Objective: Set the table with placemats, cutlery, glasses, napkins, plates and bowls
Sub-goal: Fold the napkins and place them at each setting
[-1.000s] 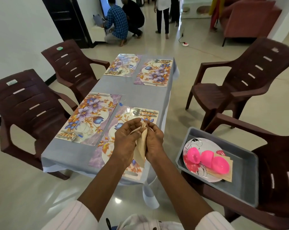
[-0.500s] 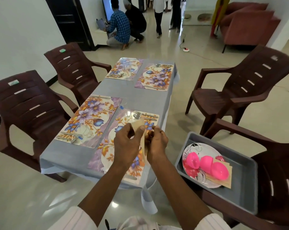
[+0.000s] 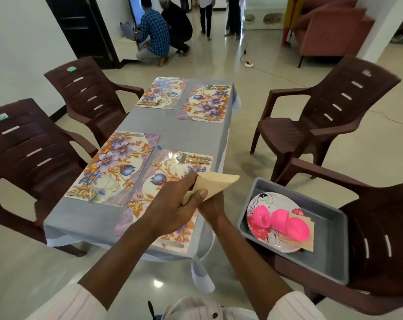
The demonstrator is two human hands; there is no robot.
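While placemats [image 3: 117, 162], cutlery [image 3: 192, 157] and seemingly glasses [image 3: 159, 146] are laid, a napkin [image 3: 216, 181] is pinched by the left hand [image 3: 172, 204] and right hand [image 3: 215, 205], with plate [image 3: 259, 204] and bowls [image 3: 278, 221] unplaced.

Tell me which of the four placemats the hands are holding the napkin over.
The near right placemat, closest to the grey tray. The left hand and right hand hold the napkin above it; the other three lie apart.

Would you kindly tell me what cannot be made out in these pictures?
Head view: fingers of the right hand, hidden behind left hand and napkin.
Head view: number of napkins in tray, covered by pink bowls.
Head view: glasses on table, too faint to count.
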